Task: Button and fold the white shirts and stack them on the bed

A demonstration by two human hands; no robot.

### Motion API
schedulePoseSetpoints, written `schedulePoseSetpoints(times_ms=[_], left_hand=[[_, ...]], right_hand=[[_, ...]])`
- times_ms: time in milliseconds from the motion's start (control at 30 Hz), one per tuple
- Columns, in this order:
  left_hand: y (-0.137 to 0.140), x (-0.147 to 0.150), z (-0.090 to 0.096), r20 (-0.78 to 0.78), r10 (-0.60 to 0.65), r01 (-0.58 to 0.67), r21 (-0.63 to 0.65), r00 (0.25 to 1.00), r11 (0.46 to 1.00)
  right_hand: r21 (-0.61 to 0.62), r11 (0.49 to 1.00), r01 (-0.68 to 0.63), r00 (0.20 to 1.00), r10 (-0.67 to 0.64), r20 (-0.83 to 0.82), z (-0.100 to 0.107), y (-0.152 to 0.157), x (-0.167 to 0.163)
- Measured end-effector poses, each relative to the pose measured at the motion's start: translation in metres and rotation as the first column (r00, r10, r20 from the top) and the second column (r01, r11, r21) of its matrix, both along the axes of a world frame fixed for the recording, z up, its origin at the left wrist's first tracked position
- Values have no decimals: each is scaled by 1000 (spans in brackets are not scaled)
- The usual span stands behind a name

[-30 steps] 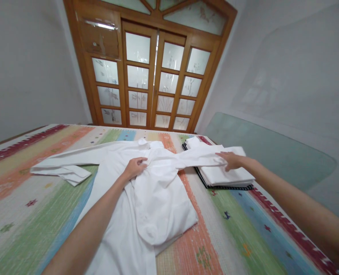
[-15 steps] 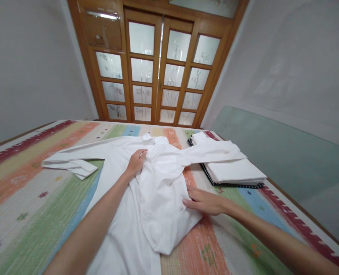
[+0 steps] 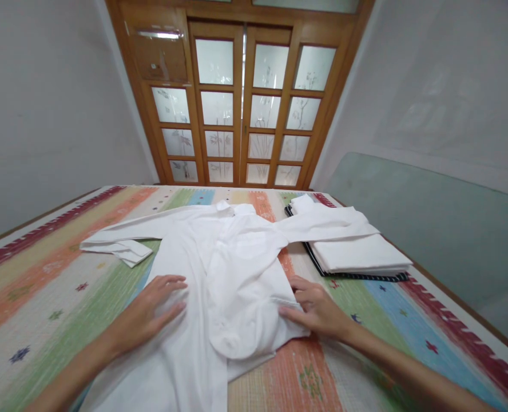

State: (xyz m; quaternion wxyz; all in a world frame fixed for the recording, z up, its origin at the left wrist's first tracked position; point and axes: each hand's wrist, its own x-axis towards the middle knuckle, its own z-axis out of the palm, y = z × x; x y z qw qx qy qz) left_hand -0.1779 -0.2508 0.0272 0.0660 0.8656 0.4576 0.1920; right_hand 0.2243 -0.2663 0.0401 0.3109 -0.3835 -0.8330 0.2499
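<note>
A white long-sleeved shirt (image 3: 241,257) lies spread out with its collar toward the doors. Its left-hand sleeve is bent back on itself, while the other sleeve stretches over a stack of folded clothes. The shirt's right front is bunched and partly doubled over. My left hand (image 3: 159,303) is over the left side of the shirt, fingers apart, holding nothing. At the right edge of the shirt, my right hand (image 3: 312,306) pinches the cloth between thumb and fingers.
The folded clothes (image 3: 361,254), white with a black striped piece underneath, lie at the right. A striped, patterned cloth (image 3: 56,286) covers the surface below. A pale green panel (image 3: 429,223) borders the right side, and wooden glass-paned doors (image 3: 241,103) stand beyond the far edge.
My left hand has let go of the shirt near the collar and come back toward me, opening. My right hand has closed on the shirt's right edge and shifted the cloth slightly.
</note>
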Motion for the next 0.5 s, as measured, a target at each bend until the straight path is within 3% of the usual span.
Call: schedulePoseSetpoints(times_ms=[100, 200, 300, 400, 500], left_hand=[[-59, -25, -13, -75, -40, 40, 7, 996, 999], [-95, -42, -37, -96, -72, 75, 32, 993, 997], [-105, -49, -58, -62, -1, 10, 136, 998, 991], [-104, -54, -66, 45, 130, -137, 252, 991, 958], [-104, -62, -63, 98, 192, -214, 320, 976, 923]], right_hand=[[44, 990, 132, 990, -130, -55, 9, -1, 8], [-81, 965, 248, 961, -256, -107, 15, -3, 18], [-263, 908, 327, 919, -371, -137, 18, -3, 31], [-468, 853, 230, 941, -318, -117, 21, -8, 45], [-528, 848, 44, 989, -113, -98, 25, -20, 56]])
